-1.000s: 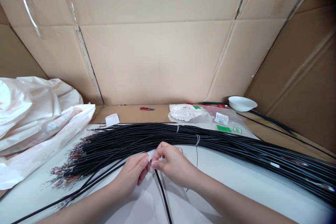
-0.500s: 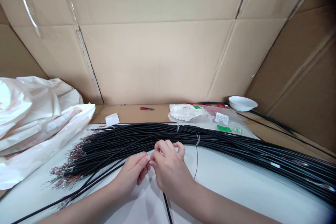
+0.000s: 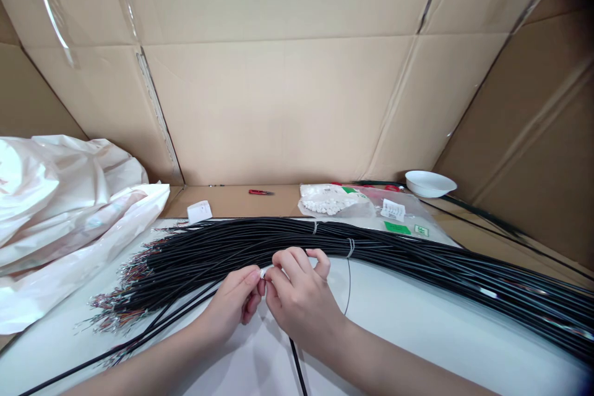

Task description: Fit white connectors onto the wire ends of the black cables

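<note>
Between the fingertips of both hands sits a small white connector (image 3: 263,273), partly covered by the fingers. My left hand (image 3: 239,295) pinches it between thumb and forefinger. From the other side, my right hand (image 3: 299,294) is closed, thumb and forefinger pressed at the connector; what they pinch there is too small and hidden to make out. A single black cable (image 3: 298,368) runs from under the right hand toward the bottom edge. Just beyond the hands lies a thick bundle of black cables (image 3: 223,244), its stripped ends with coloured wires (image 3: 118,312) fanned out at the left.
Grey ties (image 3: 351,248) bind the bundle. Behind it lie a bag of small white connectors (image 3: 327,205), a red-handled tool (image 3: 260,192), a white bowl (image 3: 430,184) and a small white tray (image 3: 199,211). White plastic sheeting (image 3: 69,216) fills the left side. Cardboard walls (image 3: 278,111) enclose the table.
The white connector shows more between the fingertips now. Both hands have shifted only slightly, with the fingers of the right hand a little changed. Everything else has stayed put.
</note>
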{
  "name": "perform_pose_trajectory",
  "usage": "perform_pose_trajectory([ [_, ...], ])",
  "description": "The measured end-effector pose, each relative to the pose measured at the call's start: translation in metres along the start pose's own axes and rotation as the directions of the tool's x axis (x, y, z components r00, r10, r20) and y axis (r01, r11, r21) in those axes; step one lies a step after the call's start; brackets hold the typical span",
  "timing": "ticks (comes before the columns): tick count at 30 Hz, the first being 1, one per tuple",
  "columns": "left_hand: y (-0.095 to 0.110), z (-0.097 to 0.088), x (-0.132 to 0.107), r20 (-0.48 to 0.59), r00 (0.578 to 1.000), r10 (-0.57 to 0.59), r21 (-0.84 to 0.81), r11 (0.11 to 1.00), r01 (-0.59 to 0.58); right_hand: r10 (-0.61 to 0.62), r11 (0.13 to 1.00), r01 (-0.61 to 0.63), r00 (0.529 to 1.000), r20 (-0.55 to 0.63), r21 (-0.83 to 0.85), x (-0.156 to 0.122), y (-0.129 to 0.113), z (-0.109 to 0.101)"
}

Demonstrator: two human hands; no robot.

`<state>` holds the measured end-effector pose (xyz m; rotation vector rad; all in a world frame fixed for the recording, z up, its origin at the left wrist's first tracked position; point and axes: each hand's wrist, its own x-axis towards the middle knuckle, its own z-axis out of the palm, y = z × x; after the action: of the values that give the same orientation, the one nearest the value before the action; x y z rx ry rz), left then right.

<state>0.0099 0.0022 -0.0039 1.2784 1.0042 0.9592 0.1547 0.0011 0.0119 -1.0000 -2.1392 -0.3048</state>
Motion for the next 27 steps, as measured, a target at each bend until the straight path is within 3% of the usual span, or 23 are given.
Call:
perform_pose_trajectory([
  [21,0.008,0.002,-0.001,0.086,0.996,-0.032,0.093,0.995,0.024,-0.012,0.998,0.003,0.988,-0.157,-0.055,-0.009,0.001,0.020],
  [24,0.008,0.002,-0.001,0.078,0.996,-0.038,0.050,0.998,0.034,0.043,0.999,-0.038,0.988,-0.147,0.035,-0.006,0.001,0.016],
  [27,0.006,0.001,0.000,0.052,0.998,-0.042,0.000,0.999,0.042,0.213,0.941,-0.201,0.977,-0.014,0.271,-0.001,0.001,0.008],
])
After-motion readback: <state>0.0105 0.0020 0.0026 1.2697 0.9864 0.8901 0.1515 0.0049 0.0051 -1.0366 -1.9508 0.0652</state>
